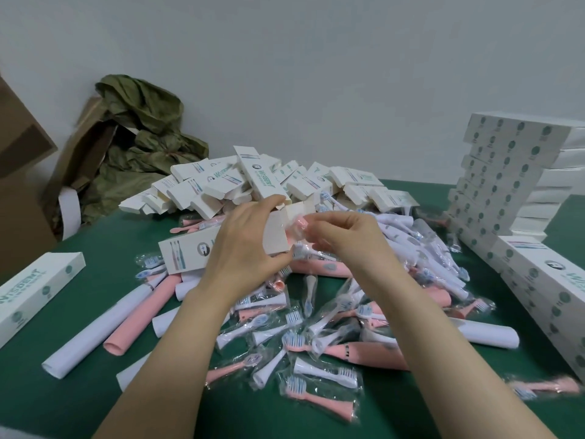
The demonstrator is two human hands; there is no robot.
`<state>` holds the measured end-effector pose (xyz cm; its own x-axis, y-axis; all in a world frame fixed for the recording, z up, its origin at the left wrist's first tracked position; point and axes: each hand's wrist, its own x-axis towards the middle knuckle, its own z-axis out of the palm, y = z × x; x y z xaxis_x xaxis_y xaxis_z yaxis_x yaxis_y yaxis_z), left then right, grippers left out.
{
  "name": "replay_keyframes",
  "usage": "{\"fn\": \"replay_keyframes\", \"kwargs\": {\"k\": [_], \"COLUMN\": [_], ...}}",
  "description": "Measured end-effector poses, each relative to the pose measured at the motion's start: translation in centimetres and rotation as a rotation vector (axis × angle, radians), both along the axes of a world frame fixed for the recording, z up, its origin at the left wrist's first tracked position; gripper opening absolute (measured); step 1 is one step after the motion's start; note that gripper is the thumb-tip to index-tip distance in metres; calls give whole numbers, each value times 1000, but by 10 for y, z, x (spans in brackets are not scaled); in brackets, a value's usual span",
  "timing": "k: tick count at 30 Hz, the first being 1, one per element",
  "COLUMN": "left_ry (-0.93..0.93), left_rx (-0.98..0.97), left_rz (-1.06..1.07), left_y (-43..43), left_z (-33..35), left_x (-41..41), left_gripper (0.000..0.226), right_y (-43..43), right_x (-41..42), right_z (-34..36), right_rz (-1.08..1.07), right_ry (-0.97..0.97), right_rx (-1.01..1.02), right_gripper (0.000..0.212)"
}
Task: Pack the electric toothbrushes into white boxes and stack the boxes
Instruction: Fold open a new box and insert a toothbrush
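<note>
**A:** Which step is this, would you say?

**B:** Filling, I'd judge. The left hand (243,245) has its grip curled round a white box (190,251), held just above the heap in the middle of the counter (79,400), with the open end turned toward the other hand. The right hand (345,236) has its grip pinching a wrapped pink piece (297,228) right at that opening.

**A:** A handle or a head?

**B:** Can't tell, it's blurred. It's pink, in clear wrap, and that's all I can say.

**A:** And next?

**B:** Probably it needs sliding all the way in without the wrap snagging on the flaps. Then the end gets tucked shut and the box goes over to the stack (503,172) on the right. Loose brush heads (316,331) and handles (142,315), pink and white, lie spread under the arms, so plenty looks left to do.

**A:** Anything readable?

**B:** "WISDENT" in green runs along the closed box (34,286) at the left edge. It shows again on a tilted box (266,182) sticking up from the pile of empty boxes (202,188) at the back, with a tooth logo beside it. The held one has a small picture of toothbrushes. The print under the name is too fine to read. The stacked ones show rows of round green marks.
</note>
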<state>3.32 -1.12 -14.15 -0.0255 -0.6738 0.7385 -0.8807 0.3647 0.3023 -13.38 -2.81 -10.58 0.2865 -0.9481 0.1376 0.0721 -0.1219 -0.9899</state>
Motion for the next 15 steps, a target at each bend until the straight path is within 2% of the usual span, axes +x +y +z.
{"fn": "replay_keyframes", "kwargs": {"k": [2,4,6,10,12,15], "left_ry": [-30,-69,-83,-112,-110,-55], "left_rx": [16,10,11,30,40,16], "left_rz": [-25,-51,-63,-77,-82,-45], "left_y": [1,0,0,0,1,2], "left_z": [-1,-2,-1,-1,-1,0], "left_x": [-3,-7,-7,-8,-10,-7], "left_gripper": [71,71,71,71,71,73], "right_y": [-2,-3,-3,-5,-7,-4], "right_x": [2,4,3,-1,-2,-4], "right_z": [-2,-2,0,4,4,5], "right_rz": [-86,-185,-190,-121,-114,80], "right_ry": [60,246,372,483,385,-49], "right_rx": [-111,-337,-507,-551,-433,-101], "right_gripper": [14,12,5,8,10,20]}}
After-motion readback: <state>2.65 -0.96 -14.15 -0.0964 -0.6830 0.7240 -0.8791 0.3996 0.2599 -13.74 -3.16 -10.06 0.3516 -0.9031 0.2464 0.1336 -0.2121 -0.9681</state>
